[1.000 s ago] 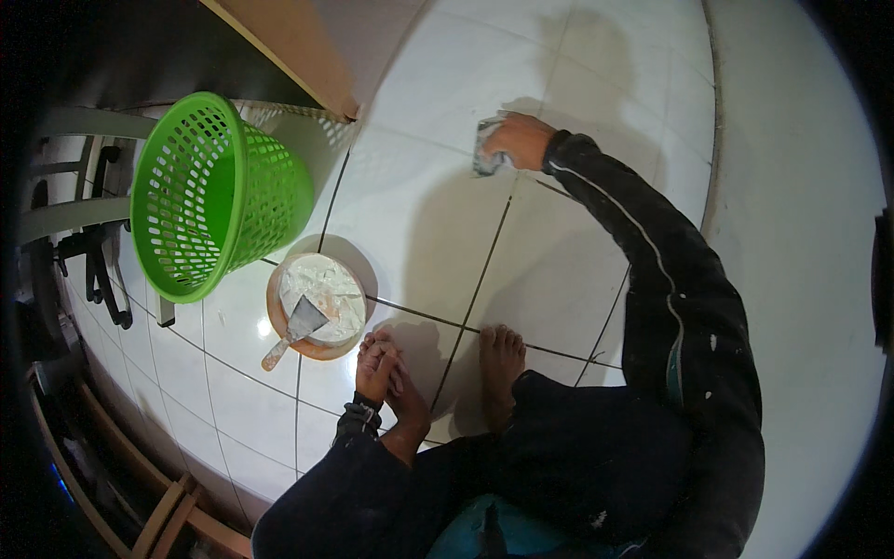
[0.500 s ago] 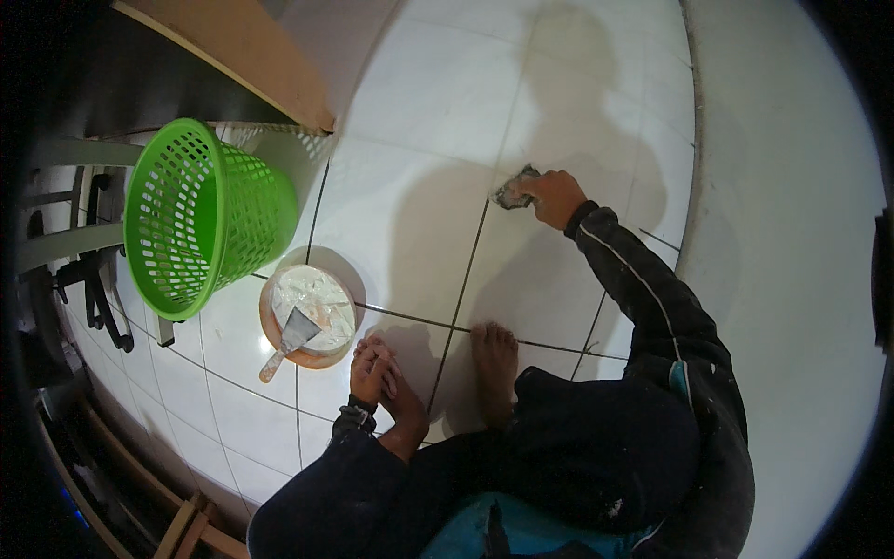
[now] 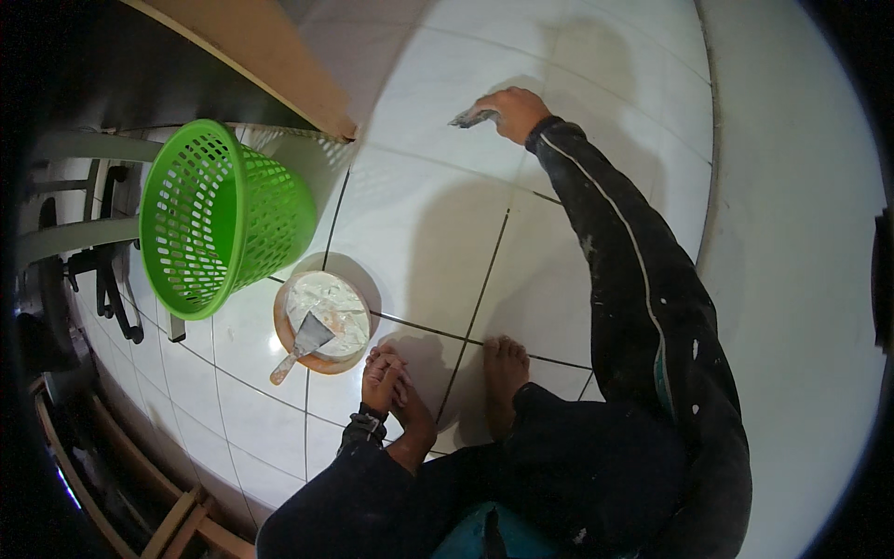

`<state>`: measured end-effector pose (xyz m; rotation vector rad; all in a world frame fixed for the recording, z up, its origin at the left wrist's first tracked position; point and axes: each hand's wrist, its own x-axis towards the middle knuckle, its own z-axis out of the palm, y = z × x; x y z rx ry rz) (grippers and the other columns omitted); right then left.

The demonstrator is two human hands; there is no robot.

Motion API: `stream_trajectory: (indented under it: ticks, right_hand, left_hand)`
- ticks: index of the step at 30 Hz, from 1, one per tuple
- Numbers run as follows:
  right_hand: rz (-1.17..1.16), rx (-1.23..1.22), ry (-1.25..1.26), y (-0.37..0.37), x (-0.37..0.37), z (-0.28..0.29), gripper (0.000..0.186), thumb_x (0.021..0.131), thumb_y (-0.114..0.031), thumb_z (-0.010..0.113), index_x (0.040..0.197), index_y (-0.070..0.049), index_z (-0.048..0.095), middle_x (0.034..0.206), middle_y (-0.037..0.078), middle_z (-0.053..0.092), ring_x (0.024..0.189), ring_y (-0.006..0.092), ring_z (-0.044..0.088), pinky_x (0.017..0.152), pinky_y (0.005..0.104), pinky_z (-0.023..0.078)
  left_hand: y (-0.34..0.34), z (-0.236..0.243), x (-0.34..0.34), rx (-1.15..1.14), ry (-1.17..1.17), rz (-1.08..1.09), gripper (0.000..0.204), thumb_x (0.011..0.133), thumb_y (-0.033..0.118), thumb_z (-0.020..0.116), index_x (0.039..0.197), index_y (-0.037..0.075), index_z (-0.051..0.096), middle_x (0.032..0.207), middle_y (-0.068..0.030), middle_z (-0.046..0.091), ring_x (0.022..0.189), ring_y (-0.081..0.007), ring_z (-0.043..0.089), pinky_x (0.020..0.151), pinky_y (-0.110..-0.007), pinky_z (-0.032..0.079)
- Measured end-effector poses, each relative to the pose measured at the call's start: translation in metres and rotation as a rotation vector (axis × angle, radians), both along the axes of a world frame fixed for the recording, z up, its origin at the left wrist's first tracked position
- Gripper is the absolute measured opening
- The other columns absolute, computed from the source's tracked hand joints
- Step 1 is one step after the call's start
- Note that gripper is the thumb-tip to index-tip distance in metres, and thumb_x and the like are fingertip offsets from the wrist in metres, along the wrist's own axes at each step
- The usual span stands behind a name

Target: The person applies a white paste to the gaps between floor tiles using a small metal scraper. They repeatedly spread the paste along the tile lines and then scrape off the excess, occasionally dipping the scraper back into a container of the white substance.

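My right hand (image 3: 520, 114) reaches far forward over the white tiled floor. It is closed on a grey, white-smeared flat piece (image 3: 476, 118), whose exact kind I cannot make out; it is low over the tiles. Down by my left foot (image 3: 413, 430), my left hand (image 3: 380, 384) rests over the toes with its fingers apart and no tool in it. Just beyond that hand sits a round orange-brown bowl (image 3: 281, 317) of white paste (image 3: 328, 303). A putty knife (image 3: 307, 341) lies across its rim, blade over the paste and handle sticking out toward me.
A green perforated basket (image 3: 270, 219) stands left of the bowl, beside a wooden furniture panel (image 3: 307, 102). Grey metal legs (image 3: 88, 238) are farther left. A pale wall (image 3: 787, 233) runs along the right. Dark tile joints (image 3: 484, 279) cross the near floor; farther joints look pale.
My right hand has moved forward and slightly left with the grey piece, its arm stretching out. My left hand stays at the foot. The whole view has shifted slightly.
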<state>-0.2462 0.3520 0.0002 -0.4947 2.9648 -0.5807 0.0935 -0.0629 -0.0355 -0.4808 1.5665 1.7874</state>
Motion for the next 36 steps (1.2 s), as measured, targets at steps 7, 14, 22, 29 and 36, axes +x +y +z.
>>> stream_trajectory:
  ticks: [7,14,22,29,36]
  right_hand:
    - [0.216,0.078,-0.104,-0.005,-0.015,-0.006,0.04,0.072,0.009,0.054,0.095,-0.017,0.072,0.103,0.008,0.068,0.098,0.0308,0.061,0.091,0.0403,0.049]
    - [0.277,0.076,-0.023,0.077,0.045,-0.02,0.038,0.071,0.009,0.053,0.092,-0.017,0.071,0.099,0.008,0.068,0.097,0.0304,0.061,0.088,0.0424,0.048]
    - [-0.286,0.2,-0.087,0.031,0.147,-0.008,0.039,0.075,-0.004,0.061,0.112,-0.016,0.063,0.086,0.015,0.068,0.079,0.0333,0.066,0.072,0.046,0.052]
    - [-0.299,0.123,-0.002,-0.023,0.174,-0.02,0.038,0.074,-0.006,0.06,0.112,-0.014,0.063,0.081,0.012,0.068,0.072,0.0322,0.065,0.064,0.0455,0.051]
    - [-0.185,-0.023,-0.052,-0.08,0.244,-0.013,0.035,0.075,-0.004,0.055,0.109,-0.014,0.058,0.081,0.013,0.067,0.067,0.0324,0.064,0.058,0.0458,0.049]
  left_hand:
    - [-0.001,-0.005,0.004,0.033,0.044,0.028,0.015,0.097,0.017,0.051,0.097,0.004,0.057,0.068,-0.0099,0.062,0.037,-0.0138,0.051,0.031,-0.023,0.039]
    - [0.005,0.004,-0.006,0.002,0.0,-0.052,0.017,0.097,0.018,0.05,0.097,0.003,0.057,0.068,-0.0097,0.062,0.039,-0.0137,0.052,0.034,-0.023,0.041]
    - [0.0,-0.001,-0.007,0.029,0.011,-0.103,0.018,0.097,0.018,0.05,0.099,0.001,0.057,0.068,-0.0117,0.062,0.039,-0.0154,0.053,0.032,-0.024,0.042]
    - [0.004,0.006,-0.011,-0.011,-0.002,-0.122,0.02,0.097,0.02,0.05,0.098,0.001,0.056,0.065,-0.0107,0.061,0.038,-0.0148,0.052,0.032,-0.023,0.041]
    - [0.008,0.01,-0.011,-0.043,0.031,-0.15,0.02,0.098,0.021,0.047,0.091,0.004,0.055,0.063,-0.0092,0.061,0.036,-0.014,0.049,0.032,-0.023,0.039]
